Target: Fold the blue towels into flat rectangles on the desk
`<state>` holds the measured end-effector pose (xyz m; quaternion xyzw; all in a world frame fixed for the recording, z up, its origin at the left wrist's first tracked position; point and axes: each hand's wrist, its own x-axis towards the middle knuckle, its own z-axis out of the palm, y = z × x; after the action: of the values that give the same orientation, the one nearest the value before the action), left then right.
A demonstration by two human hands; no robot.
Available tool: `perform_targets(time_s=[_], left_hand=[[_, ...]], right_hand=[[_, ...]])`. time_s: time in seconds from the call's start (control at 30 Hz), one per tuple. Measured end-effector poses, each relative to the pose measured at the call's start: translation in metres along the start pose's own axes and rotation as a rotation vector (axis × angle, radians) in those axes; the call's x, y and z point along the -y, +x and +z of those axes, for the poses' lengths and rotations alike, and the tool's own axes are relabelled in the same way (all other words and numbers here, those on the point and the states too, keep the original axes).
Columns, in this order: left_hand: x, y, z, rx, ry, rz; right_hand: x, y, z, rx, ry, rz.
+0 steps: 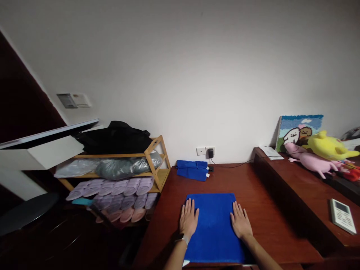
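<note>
one left hand (189, 220) and one right hand (242, 222), fingers straight and empty, rest across opposite forward-running long edges of blue cloth (213, 232).

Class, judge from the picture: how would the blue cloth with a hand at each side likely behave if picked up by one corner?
The blue cloth would probably droop rather than stay stiff, as it looks like thin fabric spread flat on the table. It is likely light for its size, showing little thickness.
</note>
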<state>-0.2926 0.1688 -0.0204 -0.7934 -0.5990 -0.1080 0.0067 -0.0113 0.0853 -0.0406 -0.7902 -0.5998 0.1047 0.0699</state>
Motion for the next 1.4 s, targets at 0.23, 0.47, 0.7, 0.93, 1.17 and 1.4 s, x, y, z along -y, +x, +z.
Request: perform_targets(time_s=[0.23, 0.47, 0.7, 0.93, 1.17, 1.4], left_hand=[[-0.138, -0.022, 0.019, 0.042, -0.212, 0.38], [-0.079, -0.035, 0.012, 0.102, -0.139, 0.208], [0.032, -0.065, 0.001, 0.039, 0.009, -0.04], [0.028, -0.069, -0.002, 0.037, -0.002, -0.049], [0.03, -0.065, -0.005, 0.063, 0.045, -0.054], [-0.016, -0.058, -0.016, 0.027, 0.027, 0.03]], right_hand=[[-0.002, -0.004, -0.006, 0.0, -0.009, -0.043], [0.0, -0.003, -0.002, -0.015, 0.0, -0.007], [0.005, 0.003, -0.004, 0.002, -0.101, -0.004], [0.014, -0.011, -0.015, 0.013, -0.13, 0.011], [0.006, -0.066, 0.001, 0.046, -0.039, -0.001], [0.005, -0.075, 0.003, -0.033, 0.031, -0.039]])
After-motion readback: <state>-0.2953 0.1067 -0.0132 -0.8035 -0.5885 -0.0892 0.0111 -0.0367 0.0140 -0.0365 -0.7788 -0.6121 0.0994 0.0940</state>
